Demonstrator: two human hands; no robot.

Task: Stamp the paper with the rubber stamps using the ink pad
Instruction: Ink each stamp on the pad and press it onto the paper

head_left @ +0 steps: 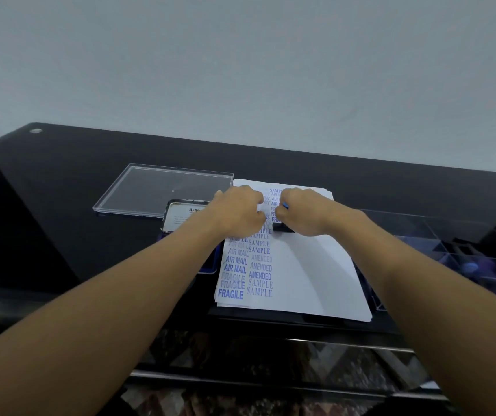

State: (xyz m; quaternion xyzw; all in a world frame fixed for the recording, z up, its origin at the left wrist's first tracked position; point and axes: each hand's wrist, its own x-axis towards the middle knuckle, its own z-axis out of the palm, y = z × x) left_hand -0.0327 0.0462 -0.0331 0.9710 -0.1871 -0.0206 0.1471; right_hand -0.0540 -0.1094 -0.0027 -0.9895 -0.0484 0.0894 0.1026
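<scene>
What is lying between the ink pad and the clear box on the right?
The stack of paper, partly stamped in blue, fills that stretch between ink pad and clear box, in the head view.

Clear acrylic lid (150, 190) flat on black glass table (60, 220); clear compartment box (421, 226) at right edge.

one wide head-worn view looks forward and down across the desk (391, 187), close over the paper (307, 274), wall (240, 70) filling the top.
</scene>
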